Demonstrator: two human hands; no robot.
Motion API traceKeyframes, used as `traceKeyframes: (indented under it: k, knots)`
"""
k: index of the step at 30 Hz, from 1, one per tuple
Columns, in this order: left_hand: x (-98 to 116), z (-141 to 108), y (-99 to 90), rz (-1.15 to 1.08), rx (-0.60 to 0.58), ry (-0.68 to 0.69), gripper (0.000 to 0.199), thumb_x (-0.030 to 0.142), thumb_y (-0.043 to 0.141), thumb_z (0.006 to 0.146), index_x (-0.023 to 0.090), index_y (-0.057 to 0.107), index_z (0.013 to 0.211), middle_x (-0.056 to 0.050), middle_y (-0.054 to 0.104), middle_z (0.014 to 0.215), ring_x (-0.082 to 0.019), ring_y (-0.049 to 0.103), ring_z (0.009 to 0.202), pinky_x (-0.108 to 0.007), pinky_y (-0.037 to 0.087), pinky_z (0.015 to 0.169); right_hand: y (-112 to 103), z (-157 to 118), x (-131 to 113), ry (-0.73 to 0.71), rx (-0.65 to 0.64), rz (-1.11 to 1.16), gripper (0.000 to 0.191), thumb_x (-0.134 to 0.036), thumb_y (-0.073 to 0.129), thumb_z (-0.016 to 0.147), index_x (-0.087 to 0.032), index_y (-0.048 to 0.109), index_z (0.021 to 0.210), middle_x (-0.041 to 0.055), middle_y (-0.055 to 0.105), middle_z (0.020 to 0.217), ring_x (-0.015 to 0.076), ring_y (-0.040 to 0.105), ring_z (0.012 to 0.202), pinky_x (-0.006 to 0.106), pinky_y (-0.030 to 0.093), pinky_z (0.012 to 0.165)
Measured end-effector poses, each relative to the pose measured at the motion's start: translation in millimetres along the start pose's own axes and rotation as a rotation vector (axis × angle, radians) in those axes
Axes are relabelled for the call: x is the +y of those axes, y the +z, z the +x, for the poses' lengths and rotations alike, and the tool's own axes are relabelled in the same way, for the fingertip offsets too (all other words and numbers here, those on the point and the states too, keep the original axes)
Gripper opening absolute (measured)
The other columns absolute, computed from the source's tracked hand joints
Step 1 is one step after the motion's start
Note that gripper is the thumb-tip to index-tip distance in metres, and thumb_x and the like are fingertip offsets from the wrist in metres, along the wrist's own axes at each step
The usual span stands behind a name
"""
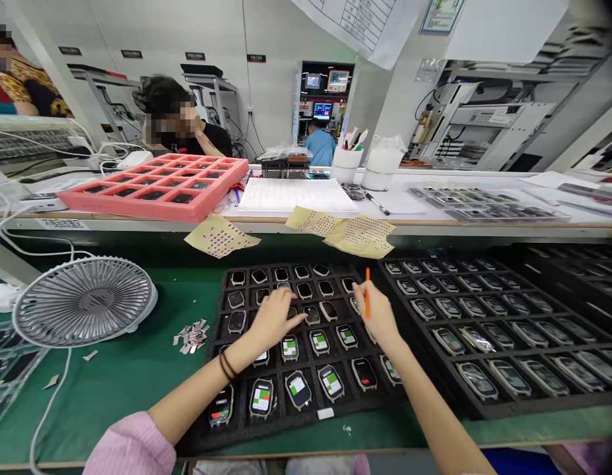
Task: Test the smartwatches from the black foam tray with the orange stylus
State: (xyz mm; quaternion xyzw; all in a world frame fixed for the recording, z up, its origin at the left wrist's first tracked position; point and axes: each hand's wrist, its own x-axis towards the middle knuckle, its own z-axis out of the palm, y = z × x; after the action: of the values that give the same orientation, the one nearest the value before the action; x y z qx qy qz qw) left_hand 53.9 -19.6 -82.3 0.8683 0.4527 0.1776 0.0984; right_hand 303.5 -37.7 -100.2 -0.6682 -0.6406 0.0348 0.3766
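Over the black tray [266, 432], both of my hands [273, 318] are working the middle rows. Left hand, pink sleeve [130, 448] and dark wrist bands [227, 364], sits palm down with fingers spread fairly wide, holding nothing. Its index fingertip [302, 317] reaches a smartwatch [311, 315] near the tray's center, though I can't tell whether it is touching. Right hand [379, 313] pinches an orange stick [368, 293] in narrow fingers, the stick's free end pointing up and away from me, just right of that same smartwatch.

Rows of smartwatches fill the tray. Those nearest me carry green-and-white labels, such as one [262, 398] by the near rim; the far rows show dark faces.

Right of the tray, a second black tray [484, 412] holds more watches in rows. Left of it, a gray desk fan [82, 302] and a small pile of metal scraps [191, 336] lie on a green mat [112, 389]. Beyond the tray, yellow sticker sheets [360, 236] hang over a shelf edge. Farther back, past that shelf, stands a pink foam tray [137, 212], and a co-worker [206, 135] sits beyond it.
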Motion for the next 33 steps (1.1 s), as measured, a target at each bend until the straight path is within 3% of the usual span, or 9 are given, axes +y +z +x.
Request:
traceKeyframes:
  k: [3, 6, 10, 14, 18, 21, 25, 29, 33]
  knots:
    - [-13.7, -37.4, -25.2, 0.222, 0.001, -0.170, 0.027, 0.035, 0.041, 0.094, 0.013, 0.057, 0.092, -0.012, 0.064, 0.090, -0.028, 0.062, 0.088, -0.041, 0.045, 0.080, -7.1, 0.5, 20.7, 0.066, -0.096, -0.298, 0.027, -0.031, 0.031, 0.096, -0.021, 0.043, 0.074, 0.0090, 0.061, 0.069, 0.0222, 0.062, 0.058, 0.028, 0.036, 0.052]
    - [-27.7, -79.5, -34.4, 0.265, -0.024, -0.341, 0.026, 0.034, 0.041, 0.093, 0.014, 0.057, 0.091, -0.011, 0.062, 0.081, -0.025, 0.063, 0.078, -0.033, 0.047, 0.072, 3.3, -0.8, 35.5, 0.079, -0.192, -0.370, 0.024, -0.020, 0.035, 0.095, -0.017, 0.049, 0.076, 0.0133, 0.063, 0.069, 0.0251, 0.065, 0.061, 0.028, 0.037, 0.053]
    - [-34.0, -114.1, -30.0, 0.266, -0.105, -0.316, 0.032, 0.032, 0.032, 0.094, 0.014, 0.058, 0.103, -0.016, 0.060, 0.092, -0.028, 0.061, 0.085, -0.034, 0.048, 0.070, 18.2, 0.3, 43.8, 0.058, -0.215, -0.296, 0.025, -0.018, 0.033, 0.094, -0.015, 0.054, 0.081, 0.0162, 0.065, 0.077, 0.0270, 0.067, 0.071, 0.030, 0.040, 0.058]
    - [-35.9, -119.3, -26.9, 0.228, -0.137, -0.254, 0.039, 0.024, 0.026, 0.092, 0.016, 0.055, 0.116, -0.017, 0.059, 0.099, -0.031, 0.058, 0.093, -0.038, 0.049, 0.072, 16.8, 4.5, 51.8, 0.049, -0.236, -0.173, 0.030, -0.023, 0.030, 0.094, -0.016, 0.058, 0.087, 0.0136, 0.068, 0.081, 0.0269, 0.067, 0.077, 0.031, 0.043, 0.062]
    - [-42.6, -113.4, -27.3, 0.023, -0.065, -0.348, 0.035, 0.033, 0.027, 0.091, 0.016, 0.056, 0.100, -0.014, 0.059, 0.088, -0.028, 0.060, 0.081, -0.038, 0.049, 0.070, 13.2, 9.0, 57.8, 0.045, -0.257, -0.037, 0.032, -0.029, 0.030, 0.092, -0.019, 0.060, 0.089, 0.0110, 0.070, 0.088, 0.0265, 0.067, 0.082, 0.032, 0.045, 0.067]
    - [-45.1, -113.0, -30.2, -0.127, -0.066, -0.506, 0.039, 0.046, 0.025, 0.092, 0.018, 0.051, 0.085, -0.010, 0.059, 0.084, -0.026, 0.061, 0.073, -0.039, 0.049, 0.070, 15.8, 12.9, 58.9, 0.065, -0.282, 0.058, 0.034, -0.034, 0.031, 0.091, -0.020, 0.062, 0.085, 0.0082, 0.070, 0.079, 0.0240, 0.066, 0.067, 0.031, 0.045, 0.059]
    - [-42.6, -121.6, -37.1, -0.274, -0.101, -0.541, 0.038, 0.052, 0.032, 0.088, 0.020, 0.052, 0.090, -0.010, 0.060, 0.097, -0.025, 0.062, 0.082, -0.038, 0.048, 0.077, 20.8, 15.3, 60.2, 0.116, -0.291, 0.185, 0.034, -0.039, 0.035, 0.088, -0.020, 0.062, 0.083, 0.0039, 0.067, 0.070, 0.0170, 0.057, 0.044, 0.030, 0.043, 0.050]
    - [-40.6, -127.2, -42.0, -0.327, -0.155, -0.561, 0.040, 0.054, 0.038, 0.085, 0.020, 0.050, 0.103, -0.010, 0.059, 0.104, -0.024, 0.061, 0.077, -0.037, 0.048, 0.073, 19.0, 13.7, 59.7, 0.160, -0.271, 0.315, 0.035, -0.047, 0.040, 0.085, -0.019, 0.062, 0.082, 0.0017, 0.066, 0.070, 0.0134, 0.052, 0.037, 0.030, 0.044, 0.049]
    - [-48.7, -126.8, -40.0, -0.392, -0.206, -0.570, 0.040, 0.054, 0.039, 0.085, 0.019, 0.049, 0.101, -0.008, 0.060, 0.091, -0.024, 0.059, 0.078, -0.038, 0.047, 0.076, 10.8, 13.2, 44.5, 0.164, -0.224, 0.439, 0.043, -0.055, 0.039, 0.086, -0.019, 0.061, 0.087, -0.0001, 0.059, 0.060, 0.0147, 0.052, 0.040, 0.029, 0.042, 0.045]
